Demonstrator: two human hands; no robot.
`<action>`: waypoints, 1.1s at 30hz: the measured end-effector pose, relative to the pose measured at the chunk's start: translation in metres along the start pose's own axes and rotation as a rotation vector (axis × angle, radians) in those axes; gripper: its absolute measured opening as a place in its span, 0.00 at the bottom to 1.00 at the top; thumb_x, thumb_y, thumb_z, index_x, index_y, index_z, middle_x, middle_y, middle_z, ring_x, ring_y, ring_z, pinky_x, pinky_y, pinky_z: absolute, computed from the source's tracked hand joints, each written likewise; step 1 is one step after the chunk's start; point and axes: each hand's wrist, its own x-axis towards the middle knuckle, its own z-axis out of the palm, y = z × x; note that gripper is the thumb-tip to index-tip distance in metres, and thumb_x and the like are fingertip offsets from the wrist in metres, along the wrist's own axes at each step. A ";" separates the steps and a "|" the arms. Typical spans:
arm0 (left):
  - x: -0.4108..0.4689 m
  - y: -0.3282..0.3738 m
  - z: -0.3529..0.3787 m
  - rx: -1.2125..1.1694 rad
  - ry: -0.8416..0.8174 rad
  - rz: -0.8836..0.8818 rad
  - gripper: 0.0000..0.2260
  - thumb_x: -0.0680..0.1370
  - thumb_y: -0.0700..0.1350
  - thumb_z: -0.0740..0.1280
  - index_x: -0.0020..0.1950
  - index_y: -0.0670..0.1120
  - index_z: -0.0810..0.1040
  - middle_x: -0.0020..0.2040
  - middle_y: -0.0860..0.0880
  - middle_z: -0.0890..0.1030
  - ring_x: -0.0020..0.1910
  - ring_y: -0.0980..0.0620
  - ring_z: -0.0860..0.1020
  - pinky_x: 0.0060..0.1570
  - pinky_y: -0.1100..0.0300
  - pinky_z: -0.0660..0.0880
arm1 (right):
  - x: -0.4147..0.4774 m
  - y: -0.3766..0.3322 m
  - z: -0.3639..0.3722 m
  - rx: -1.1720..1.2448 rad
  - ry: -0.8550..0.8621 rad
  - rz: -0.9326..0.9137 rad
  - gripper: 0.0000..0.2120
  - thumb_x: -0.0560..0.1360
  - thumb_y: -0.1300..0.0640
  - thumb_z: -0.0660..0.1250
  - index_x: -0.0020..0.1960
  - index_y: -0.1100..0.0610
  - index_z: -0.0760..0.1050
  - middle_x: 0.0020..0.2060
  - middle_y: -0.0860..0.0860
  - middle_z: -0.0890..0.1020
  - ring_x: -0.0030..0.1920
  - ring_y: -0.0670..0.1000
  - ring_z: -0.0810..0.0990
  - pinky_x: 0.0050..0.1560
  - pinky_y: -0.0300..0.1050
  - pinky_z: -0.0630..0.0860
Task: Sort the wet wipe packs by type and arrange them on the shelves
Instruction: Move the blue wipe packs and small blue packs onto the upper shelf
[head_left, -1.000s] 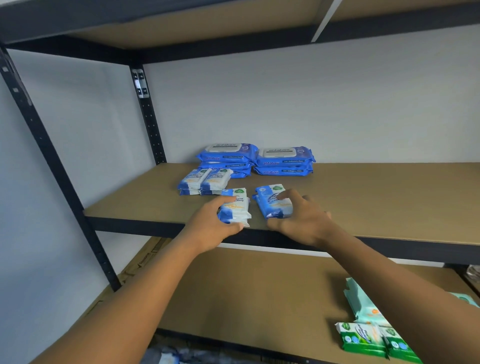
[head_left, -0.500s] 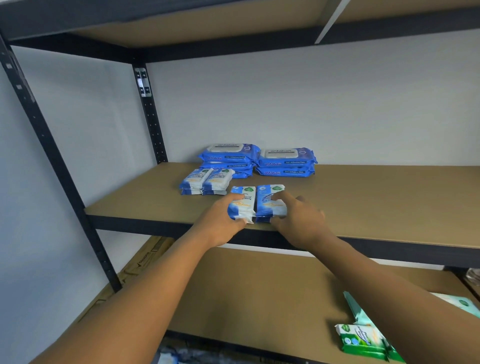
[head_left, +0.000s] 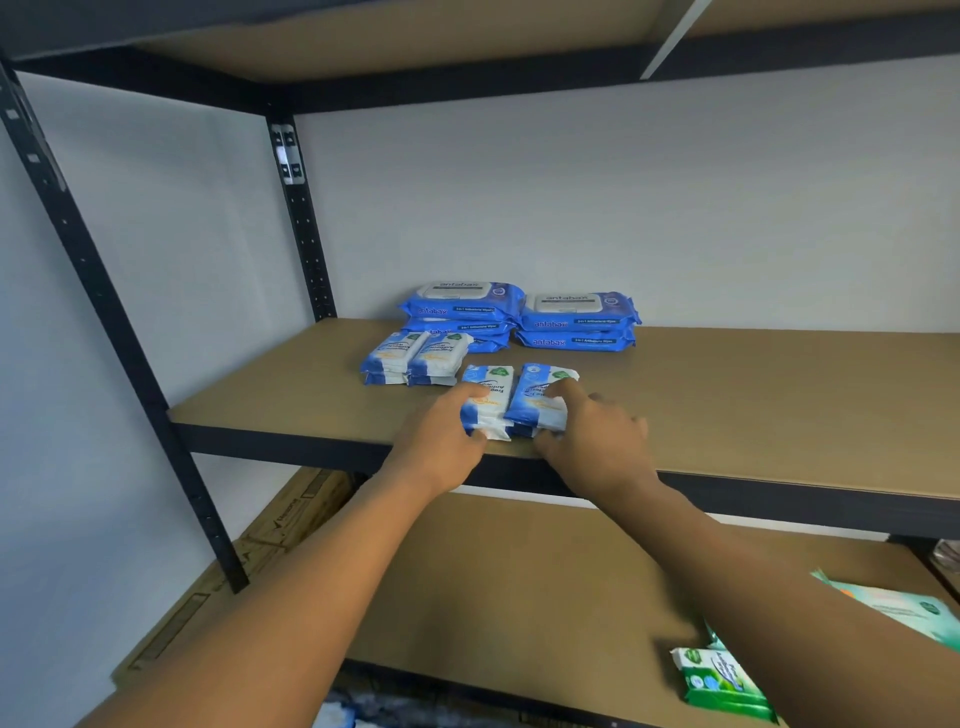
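Since a matching pair (head_left: 415, 358) of small packs already lies left on the middle shelf (head_left: 753, 415), in front of the big blue stacks (head_left: 462, 312), the two in hand belong beside it. The left hand (head_left: 441, 441) grips the left small pack (head_left: 487, 400), thumb on top, fingers wrapped at its near end; touching it lies the right small pack (head_left: 540, 395), pinched by the right hand (head_left: 597, 441) between forefinger above and thumb at the near end. Both sit near the shelf's front lip. To finish well, I judge, slide them back together, long sides flush, until their ends line up with that pair, then let go without nudging. Far right, green packs (head_left: 722, 686) lie on the lower shelf (head_left: 519, 587).
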 end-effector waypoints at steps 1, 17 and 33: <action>-0.001 0.001 0.001 -0.003 0.015 -0.008 0.22 0.79 0.43 0.67 0.70 0.58 0.69 0.63 0.53 0.75 0.33 0.56 0.75 0.33 0.64 0.72 | -0.001 -0.002 0.001 -0.007 0.007 0.015 0.21 0.76 0.46 0.63 0.68 0.46 0.66 0.53 0.52 0.78 0.54 0.56 0.75 0.52 0.52 0.64; -0.022 -0.018 -0.007 0.240 0.306 -0.289 0.24 0.79 0.47 0.66 0.75 0.55 0.65 0.67 0.46 0.61 0.58 0.44 0.72 0.64 0.50 0.65 | 0.018 0.004 -0.029 0.187 -0.111 0.024 0.15 0.70 0.45 0.69 0.55 0.44 0.72 0.57 0.48 0.72 0.61 0.54 0.69 0.63 0.54 0.70; 0.003 -0.043 -0.044 0.195 0.217 -0.193 0.20 0.74 0.43 0.67 0.61 0.54 0.64 0.60 0.48 0.72 0.54 0.47 0.71 0.50 0.52 0.66 | 0.032 0.029 -0.014 0.346 -0.305 -0.080 0.17 0.65 0.49 0.71 0.47 0.39 0.65 0.54 0.44 0.71 0.55 0.53 0.73 0.65 0.61 0.68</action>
